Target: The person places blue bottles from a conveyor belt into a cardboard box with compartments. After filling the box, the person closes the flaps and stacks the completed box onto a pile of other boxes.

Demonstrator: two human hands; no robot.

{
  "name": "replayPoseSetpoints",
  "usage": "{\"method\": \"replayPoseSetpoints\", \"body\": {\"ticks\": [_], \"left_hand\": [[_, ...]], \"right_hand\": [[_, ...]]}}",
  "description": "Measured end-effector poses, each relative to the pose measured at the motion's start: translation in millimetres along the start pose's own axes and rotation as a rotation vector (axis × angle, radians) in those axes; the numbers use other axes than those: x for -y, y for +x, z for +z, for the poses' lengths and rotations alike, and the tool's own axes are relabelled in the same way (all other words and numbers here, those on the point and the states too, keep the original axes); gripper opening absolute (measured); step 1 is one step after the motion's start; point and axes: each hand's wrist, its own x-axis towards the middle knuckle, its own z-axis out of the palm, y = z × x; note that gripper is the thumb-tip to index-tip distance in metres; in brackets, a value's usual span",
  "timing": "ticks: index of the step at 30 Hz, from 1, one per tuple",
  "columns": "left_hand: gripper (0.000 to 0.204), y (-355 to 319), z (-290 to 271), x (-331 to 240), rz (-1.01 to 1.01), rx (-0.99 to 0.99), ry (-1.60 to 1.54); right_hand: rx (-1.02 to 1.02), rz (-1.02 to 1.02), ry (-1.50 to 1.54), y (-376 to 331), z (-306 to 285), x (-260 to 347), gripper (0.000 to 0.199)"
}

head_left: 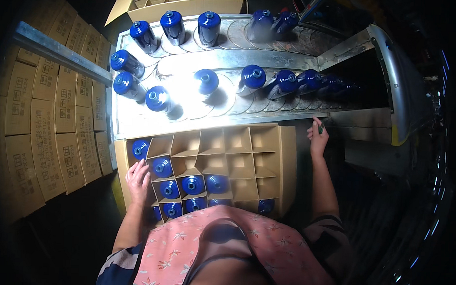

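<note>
A cardboard box (286,164) with divider cells stands in front of me, below a metal conveyor (231,58). Several blue bottles (192,184) fill its near-left cells; the far and right cells are bare. My left hand (138,179) rests flat on the box's left edge, fingers spread, holding nothing. My right hand (317,138) is at the box's far right corner, next to the conveyor's edge, pinching a small dark green object (320,128). Blue bottles (206,81) stand on the brightly lit conveyor plates.
More blue bottles (173,26) line the conveyor's far lane. A second divided carton (187,1) sits beyond it. Stacked flat cardboard boxes (48,111) fill the left side. A curved metal guard (398,83) bounds the right, with a dark floor beyond.
</note>
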Motion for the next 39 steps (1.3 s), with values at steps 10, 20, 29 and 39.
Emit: {"method": "replayPoseSetpoints", "body": {"ticks": [10,20,29,39], "left_hand": [[0.026,-31.0,-12.3,15.2,0.145,0.100,-0.083],[0.045,-5.3,-8.4,45.9,0.053,-0.053,0.155],[0.055,-2.1,-3.0,53.1,0.068,-0.230,0.193],[0.038,12.8,11.3,54.6,-0.245,-0.086,-0.604]], "right_hand": [[0.168,-0.031,-0.066,-182.4,43.3,-26.5,0.037],[0.183,0.007,-0.251,-200.4,31.4,-36.5,0.037],[0.132,-0.004,-0.135,-199.8,25.4,-49.3,0.038],[0.089,-0.063,-0.225,-196.6,17.7,-56.4,0.036]]}}
